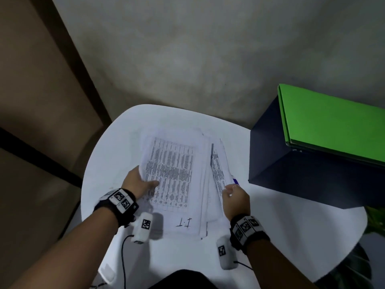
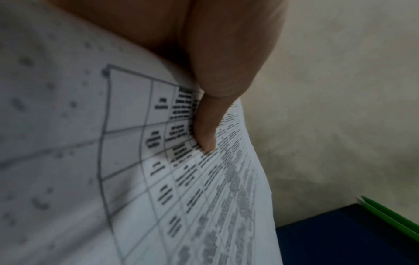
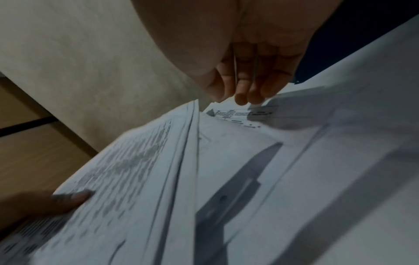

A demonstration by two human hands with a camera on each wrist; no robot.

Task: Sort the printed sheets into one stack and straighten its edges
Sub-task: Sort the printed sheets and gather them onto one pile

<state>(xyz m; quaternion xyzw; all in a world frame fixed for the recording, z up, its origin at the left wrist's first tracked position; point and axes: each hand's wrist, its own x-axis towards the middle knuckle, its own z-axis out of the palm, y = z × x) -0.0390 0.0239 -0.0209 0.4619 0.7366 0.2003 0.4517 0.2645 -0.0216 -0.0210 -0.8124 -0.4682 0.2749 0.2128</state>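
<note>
green folder (image 1: pixel 333 124) atop dark blue box (image 1: pixel 291 174), beside white table (image 1: pixel 116 155)

- Bare white table (image 1: pixel 116 147) lies left of the sheets (image 1: pixel 173 176), giving room to pass
- A dark box (image 1: pixel 291 163) with a green folder (image 1: pixel 333 124) on top blocks the right side, near the sheets

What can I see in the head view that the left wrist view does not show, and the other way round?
Only the head view shows the white table, the right hand at the right edge of the sheets, both wrist bands and the handwritten mark near the bottom of the top sheet. Only the left wrist view shows the thumb pressed on the printed grid up close. Both show the left hand holding the sheets, the green folder and the dark box.
</note>
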